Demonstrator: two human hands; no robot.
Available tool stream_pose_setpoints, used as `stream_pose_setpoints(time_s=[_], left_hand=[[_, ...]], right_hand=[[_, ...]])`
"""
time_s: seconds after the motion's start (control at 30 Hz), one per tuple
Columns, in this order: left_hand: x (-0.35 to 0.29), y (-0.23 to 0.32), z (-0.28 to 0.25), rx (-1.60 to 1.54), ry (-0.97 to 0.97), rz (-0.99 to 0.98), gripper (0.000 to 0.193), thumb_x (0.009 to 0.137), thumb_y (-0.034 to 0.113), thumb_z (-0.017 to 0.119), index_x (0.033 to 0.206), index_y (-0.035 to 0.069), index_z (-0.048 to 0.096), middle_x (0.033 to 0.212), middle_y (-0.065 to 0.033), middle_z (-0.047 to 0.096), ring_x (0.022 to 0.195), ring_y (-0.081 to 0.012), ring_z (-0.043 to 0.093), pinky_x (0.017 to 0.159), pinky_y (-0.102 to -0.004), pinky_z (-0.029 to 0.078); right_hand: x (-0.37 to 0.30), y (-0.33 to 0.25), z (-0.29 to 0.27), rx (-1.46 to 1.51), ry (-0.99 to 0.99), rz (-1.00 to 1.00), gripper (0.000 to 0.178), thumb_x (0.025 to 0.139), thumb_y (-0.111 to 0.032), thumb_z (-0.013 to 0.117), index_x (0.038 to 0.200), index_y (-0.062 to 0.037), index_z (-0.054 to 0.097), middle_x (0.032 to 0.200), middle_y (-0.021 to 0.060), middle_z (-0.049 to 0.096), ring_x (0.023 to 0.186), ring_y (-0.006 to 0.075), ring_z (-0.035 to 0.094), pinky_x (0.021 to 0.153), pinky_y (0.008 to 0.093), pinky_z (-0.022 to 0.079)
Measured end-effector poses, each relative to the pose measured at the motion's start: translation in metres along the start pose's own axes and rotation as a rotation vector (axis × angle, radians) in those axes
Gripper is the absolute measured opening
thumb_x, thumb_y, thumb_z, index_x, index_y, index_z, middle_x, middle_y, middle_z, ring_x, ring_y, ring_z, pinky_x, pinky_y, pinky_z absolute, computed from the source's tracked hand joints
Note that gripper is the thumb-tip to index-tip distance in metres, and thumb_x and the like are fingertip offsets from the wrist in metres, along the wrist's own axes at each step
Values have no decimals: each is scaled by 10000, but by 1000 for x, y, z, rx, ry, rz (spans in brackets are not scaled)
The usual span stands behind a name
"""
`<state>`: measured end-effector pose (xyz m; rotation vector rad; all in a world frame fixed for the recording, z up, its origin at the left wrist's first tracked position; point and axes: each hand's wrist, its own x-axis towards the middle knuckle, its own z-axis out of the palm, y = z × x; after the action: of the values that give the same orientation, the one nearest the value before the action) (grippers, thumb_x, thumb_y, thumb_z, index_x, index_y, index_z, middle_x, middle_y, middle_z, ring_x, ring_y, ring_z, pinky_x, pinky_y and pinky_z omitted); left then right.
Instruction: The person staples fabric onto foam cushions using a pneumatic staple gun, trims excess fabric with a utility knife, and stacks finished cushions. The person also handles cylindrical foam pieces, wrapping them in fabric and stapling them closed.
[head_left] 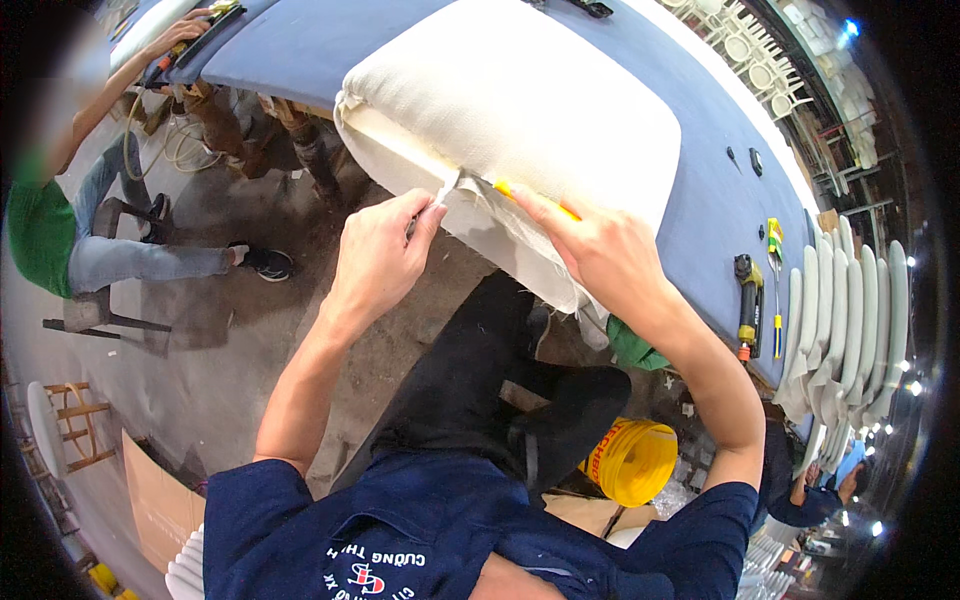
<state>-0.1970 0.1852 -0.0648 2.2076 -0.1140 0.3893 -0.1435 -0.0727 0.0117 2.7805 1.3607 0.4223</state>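
Observation:
A white upholstered cushion [530, 110] lies on the blue-topped table, its near edge overhanging toward me. Loose white fabric [510, 245] hangs down along that edge. My left hand [378, 250] is closed, pinching a strip of the fabric between thumb and fingers at the edge. My right hand [612, 255] grips a yellow-handled utility knife [504, 189], forefinger laid along it. The knife's blade points left and meets the fabric close to my left fingertips. A small dark thing shows within my left hand; I cannot make it out.
On the blue table [715, 235] at right lie a yellow-and-black staple gun [748, 300] and a screwdriver [777, 335]. White padded panels [845, 320] are stacked beyond. A yellow bucket [640, 462] stands below right. At far left sits a person in green [45, 240], hand on a tool.

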Motion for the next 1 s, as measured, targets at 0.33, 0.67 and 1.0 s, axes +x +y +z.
stream_pose_setpoints(time_s=[0.33, 0.67, 1.0], left_hand=[[1, -2, 10, -120, 76, -96, 299, 1069, 280, 622, 990, 7, 713, 676, -141, 607, 569, -183, 555, 590, -358, 463], [-5, 2, 1, -143, 45, -101, 374, 1096, 293, 582, 864, 3, 628, 661, -40, 514, 638, -102, 462, 609, -312, 411], [-43, 43, 20, -171, -11, 105, 263, 1061, 194, 608, 877, 8, 638, 670, -127, 547, 575, -243, 541, 572, -365, 440]], right_hand=[[-2, 7, 2, 185, 141, 32, 500, 969, -145, 696, 1450, -275, 654, 854, 63, 679, 704, 266, 674, 604, 389, 541], [16, -12, 12, -50, 4, 12, 634, 913, -97, 679, 1504, -310, 598, 972, 58, 709, 736, 246, 706, 637, 377, 588], [-24, 15, 9, 34, 95, -38, 694, 865, -60, 698, 1506, -309, 599, 908, 51, 672, 730, 256, 689, 646, 388, 586]])
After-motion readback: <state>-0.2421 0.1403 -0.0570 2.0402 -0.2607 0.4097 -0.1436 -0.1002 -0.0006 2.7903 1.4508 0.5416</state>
